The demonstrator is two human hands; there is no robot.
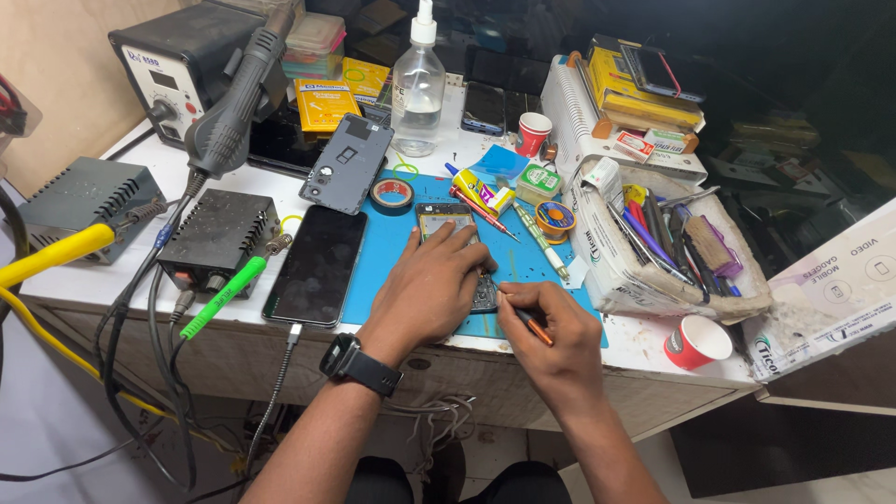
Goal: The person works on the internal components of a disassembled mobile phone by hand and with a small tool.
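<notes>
Right hand (551, 327) grips screwdriver (534, 326); opened phone (459, 245) under left hand (431, 285)

Single view, head-worn camera: looking steeply down and forward from above the person's forearms, sitting close over the near edge of the cluttered white workbench (653, 350). The flat blue rubber work mat (392, 247) is lying at centre frame; floor is showing below, dark shelving beyond.

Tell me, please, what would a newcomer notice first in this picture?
At the centre, the left hand presses on an opened phone lying on a blue mat, while the right hand holds an orange-handled tool at the phone's lower edge. At the upper left, a grey hot-air gun stands out.
</notes>
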